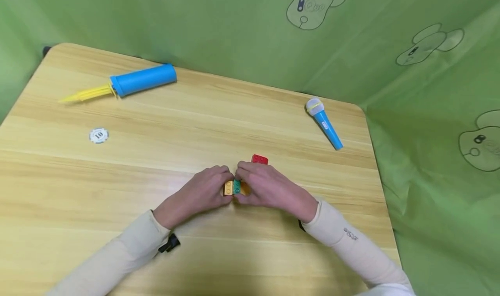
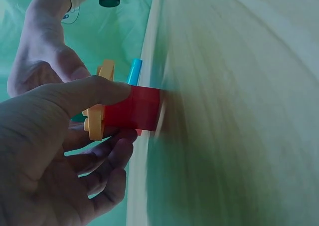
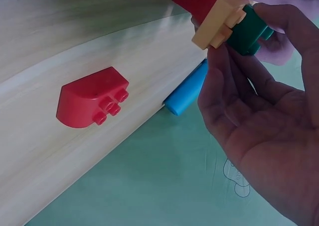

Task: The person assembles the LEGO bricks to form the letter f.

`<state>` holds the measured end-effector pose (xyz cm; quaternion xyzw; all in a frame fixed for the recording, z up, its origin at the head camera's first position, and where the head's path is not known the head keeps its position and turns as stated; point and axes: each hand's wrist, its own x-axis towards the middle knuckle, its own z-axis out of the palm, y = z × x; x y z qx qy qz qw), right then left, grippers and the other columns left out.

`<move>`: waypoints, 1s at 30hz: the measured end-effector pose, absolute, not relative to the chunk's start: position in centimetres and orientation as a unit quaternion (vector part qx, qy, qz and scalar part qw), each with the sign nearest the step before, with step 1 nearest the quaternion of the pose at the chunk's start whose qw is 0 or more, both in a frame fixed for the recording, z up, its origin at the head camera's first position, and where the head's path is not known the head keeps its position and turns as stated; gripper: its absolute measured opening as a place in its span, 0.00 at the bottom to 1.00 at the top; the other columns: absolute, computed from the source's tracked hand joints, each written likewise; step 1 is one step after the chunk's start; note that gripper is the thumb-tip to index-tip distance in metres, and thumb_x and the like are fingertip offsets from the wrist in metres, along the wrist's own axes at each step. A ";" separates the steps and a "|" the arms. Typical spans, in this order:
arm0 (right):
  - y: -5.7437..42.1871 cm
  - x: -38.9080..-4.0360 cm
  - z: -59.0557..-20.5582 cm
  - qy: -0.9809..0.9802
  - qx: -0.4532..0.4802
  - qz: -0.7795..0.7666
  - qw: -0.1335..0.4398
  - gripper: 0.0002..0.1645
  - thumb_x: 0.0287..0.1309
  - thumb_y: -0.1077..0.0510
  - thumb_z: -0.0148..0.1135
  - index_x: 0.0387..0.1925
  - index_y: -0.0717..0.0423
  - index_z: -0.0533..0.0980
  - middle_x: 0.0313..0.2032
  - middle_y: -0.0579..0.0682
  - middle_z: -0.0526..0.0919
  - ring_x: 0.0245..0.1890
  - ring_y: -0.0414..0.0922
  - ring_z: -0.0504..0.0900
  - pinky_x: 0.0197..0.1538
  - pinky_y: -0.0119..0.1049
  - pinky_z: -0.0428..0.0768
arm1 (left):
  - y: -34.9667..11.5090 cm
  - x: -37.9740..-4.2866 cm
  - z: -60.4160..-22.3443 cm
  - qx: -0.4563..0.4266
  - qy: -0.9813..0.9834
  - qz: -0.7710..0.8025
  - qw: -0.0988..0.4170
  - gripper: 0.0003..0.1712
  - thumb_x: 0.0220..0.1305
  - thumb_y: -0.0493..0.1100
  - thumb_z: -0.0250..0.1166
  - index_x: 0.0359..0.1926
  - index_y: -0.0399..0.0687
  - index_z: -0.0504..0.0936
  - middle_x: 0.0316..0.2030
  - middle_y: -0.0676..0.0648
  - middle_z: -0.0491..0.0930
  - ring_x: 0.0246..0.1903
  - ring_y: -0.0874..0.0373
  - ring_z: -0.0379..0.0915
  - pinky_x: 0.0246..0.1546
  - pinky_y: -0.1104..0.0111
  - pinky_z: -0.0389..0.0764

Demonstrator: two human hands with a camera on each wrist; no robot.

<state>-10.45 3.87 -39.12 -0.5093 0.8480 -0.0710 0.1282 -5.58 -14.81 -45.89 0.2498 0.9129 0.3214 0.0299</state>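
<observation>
My left hand (image 1: 199, 189) pinches a red toy block (image 2: 133, 109), with the thumb along one side and fingers on the other. Joined on top of it are a yellow block (image 3: 219, 22) and a green block (image 3: 248, 32), side by side with studs showing. My right hand (image 1: 269, 185) pinches the green block between thumb and fingers. Whether the red base touches the table is hard to tell. Just beyond the right hand lies a loose red block with a rounded end (image 3: 92, 97), partly hidden by that hand in the head view.
A blue hand pump with a yellow nozzle (image 1: 142, 80) lies at the back left of the wooden table (image 1: 175, 126). Nearer is a round chip marked 10 (image 1: 99, 135). At the back right lies a blue toy microphone (image 1: 325, 124). Green curtains (image 1: 234, 31) border the far and right edges.
</observation>
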 end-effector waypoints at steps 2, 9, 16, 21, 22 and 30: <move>3.9 -10.5 -39.1 0.849 -0.508 -0.073 0.128 0.15 0.53 0.52 0.74 0.36 0.55 0.78 0.30 0.42 0.70 0.28 0.37 0.68 0.31 0.27 0.72 | -14.8 -5.6 -45.8 0.249 0.913 0.322 0.028 0.17 0.52 0.41 0.75 0.43 0.40 0.85 0.33 0.52 0.77 0.31 0.60 0.69 0.33 0.71 0.76; 4.7 -10.5 -39.1 0.868 -0.458 -0.102 0.160 0.25 0.54 0.45 0.75 0.45 0.57 0.80 0.40 0.44 0.78 0.39 0.39 0.74 0.44 0.33 0.77 | -14.8 -5.4 -45.6 0.256 0.913 0.317 0.030 0.18 0.55 0.44 0.75 0.45 0.40 0.85 0.38 0.49 0.79 0.34 0.59 0.72 0.36 0.68 0.78; 7.0 -12.5 -37.1 0.905 -0.377 -0.146 0.134 0.37 0.48 0.40 0.78 0.54 0.56 0.78 0.51 0.50 0.80 0.51 0.47 0.77 0.56 0.44 0.77 | -15.0 -5.2 -45.7 0.232 0.923 0.301 0.058 0.28 0.56 0.48 0.76 0.55 0.40 0.82 0.44 0.47 0.80 0.37 0.57 0.75 0.40 0.63 0.80; 8.5 -14.9 -37.1 0.926 -0.335 -0.130 0.117 0.36 0.48 0.42 0.79 0.55 0.57 0.79 0.52 0.52 0.80 0.51 0.51 0.77 0.55 0.48 0.77 | -15.3 -5.3 -45.6 0.225 0.924 0.304 0.054 0.36 0.53 0.54 0.78 0.60 0.43 0.79 0.48 0.46 0.79 0.40 0.56 0.75 0.42 0.62 0.80; 8.7 -15.3 -37.4 0.928 -0.330 -0.124 0.122 0.37 0.48 0.42 0.79 0.55 0.57 0.79 0.52 0.52 0.80 0.51 0.51 0.77 0.55 0.48 0.77 | -15.3 -5.3 -45.6 0.226 0.924 0.305 0.049 0.37 0.52 0.56 0.78 0.60 0.43 0.79 0.48 0.46 0.79 0.40 0.56 0.75 0.42 0.62 0.80; 9.2 -16.7 -40.8 0.931 -0.323 -0.101 0.139 0.36 0.48 0.44 0.79 0.54 0.59 0.80 0.49 0.53 0.83 0.48 0.51 0.79 0.56 0.49 0.77 | -15.2 -5.4 -45.6 0.237 0.915 0.326 0.010 0.35 0.56 0.57 0.75 0.59 0.44 0.80 0.48 0.48 0.80 0.38 0.59 0.73 0.39 0.64 0.78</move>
